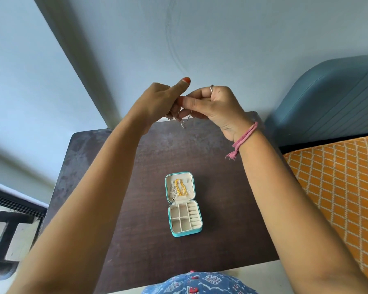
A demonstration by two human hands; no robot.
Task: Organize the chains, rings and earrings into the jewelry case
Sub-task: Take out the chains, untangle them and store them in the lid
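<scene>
From the head camera, a small turquoise jewelry case (184, 204) with a cream lining lies open in the middle of a dark brown wooden table (231, 187). A yellow gold chain (180, 187) and a thin silver chain (172, 190) rest inside its lid half; the divided tray half looks bare. Well beyond the case, raised over the table's far edge, the left hand (157, 100) and right hand (217, 105) meet, fingers pinched together on a fine silver chain with a small pendant (183, 124) dangling below them. A pink thread band (244, 136) circles the right wrist.
</scene>
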